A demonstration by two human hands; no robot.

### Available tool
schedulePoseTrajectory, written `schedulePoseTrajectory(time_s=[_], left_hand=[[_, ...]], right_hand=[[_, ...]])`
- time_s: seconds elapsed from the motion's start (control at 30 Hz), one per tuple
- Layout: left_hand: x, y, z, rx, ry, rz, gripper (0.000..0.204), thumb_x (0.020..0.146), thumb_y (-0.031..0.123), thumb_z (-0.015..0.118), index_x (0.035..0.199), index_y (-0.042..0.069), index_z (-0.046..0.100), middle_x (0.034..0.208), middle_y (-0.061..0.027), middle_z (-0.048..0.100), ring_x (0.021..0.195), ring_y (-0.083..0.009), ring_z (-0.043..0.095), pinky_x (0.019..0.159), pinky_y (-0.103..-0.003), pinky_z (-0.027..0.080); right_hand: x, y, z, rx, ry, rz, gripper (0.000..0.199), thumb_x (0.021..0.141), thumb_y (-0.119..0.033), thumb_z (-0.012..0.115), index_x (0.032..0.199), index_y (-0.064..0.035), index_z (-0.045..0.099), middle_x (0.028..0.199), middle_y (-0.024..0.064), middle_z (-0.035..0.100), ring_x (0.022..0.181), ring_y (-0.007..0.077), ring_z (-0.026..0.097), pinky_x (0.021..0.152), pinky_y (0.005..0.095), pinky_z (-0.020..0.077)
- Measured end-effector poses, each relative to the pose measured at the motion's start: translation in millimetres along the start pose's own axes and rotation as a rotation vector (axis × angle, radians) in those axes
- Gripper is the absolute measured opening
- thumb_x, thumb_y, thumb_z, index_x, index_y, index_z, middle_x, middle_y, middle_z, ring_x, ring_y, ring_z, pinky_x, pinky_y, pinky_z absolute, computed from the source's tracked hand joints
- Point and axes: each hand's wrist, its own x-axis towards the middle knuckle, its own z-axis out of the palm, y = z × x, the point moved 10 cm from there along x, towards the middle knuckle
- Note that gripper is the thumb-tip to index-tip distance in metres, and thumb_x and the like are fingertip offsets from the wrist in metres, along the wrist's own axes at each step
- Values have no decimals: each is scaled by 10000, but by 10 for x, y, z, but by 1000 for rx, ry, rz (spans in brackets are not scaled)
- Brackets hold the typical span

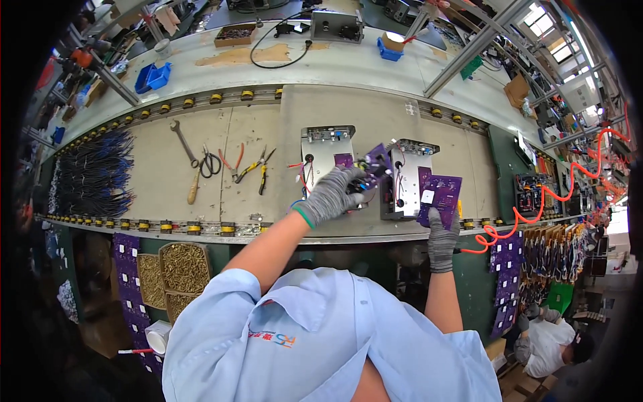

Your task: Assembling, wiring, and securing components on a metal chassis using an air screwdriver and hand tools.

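My left hand [333, 194], in a grey knit glove with a green cuff, is closed on a purple circuit board with mounted parts [379, 163], held tilted above the bench. Behind it lies a metal chassis [326, 149] with red and white wires at its left side, partly covered by that hand. A second metal chassis [412, 175] sits to its right. In front of this one, my gloved right hand [442, 240] grips a flat purple circuit board [443, 194] by its near edge, with a white square on the board.
Left on the bench lie a wrench [183, 143], scissors [211, 163], pliers [250, 165] and a bundle of black cables [97, 171]. Brass-coloured fasteners [184, 266] fill boxes at lower left. A coiled orange air hose [522, 221] hangs at right. Another person [546, 345] works at lower right.
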Motion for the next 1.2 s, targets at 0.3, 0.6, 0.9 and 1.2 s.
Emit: schedulePoseTrajectory(time_s=[0.3,0.6,0.9,1.2], left_hand=[[-258,-506,-259,745,-149,-82,543,724,207,768,1242,108,641,1122,-122,632,1133,-319,553,989,-409,479],[-311,-523,-607,500,-74,-235,419,837,342,660,1142,57,618,1058,-185,669,965,-349,658,836,-465,523],[-543,-423,-933,1031,184,-113,439,880,436,608,1158,98,638,1089,-110,668,1084,-281,590,952,-468,416],[-2728,-1697,-1457,603,438,-613,430,870,361,655,1162,46,648,1063,-193,669,1031,-351,622,966,-461,463]], right_hand=[[80,-77,-60,479,17,87,409,870,-99,740,1237,-59,563,1077,55,636,852,163,658,735,305,598],[839,-137,77,-624,-168,-29,830,747,-269,843,1404,-7,409,1104,122,662,966,209,668,844,325,541],[1028,533,859,-1555,-570,160,806,718,-394,779,1379,-41,484,1109,198,700,1043,332,682,911,449,529],[1012,547,991,-1165,-508,-94,545,841,-349,657,1290,-58,552,1177,260,635,1073,451,616,899,491,490]])
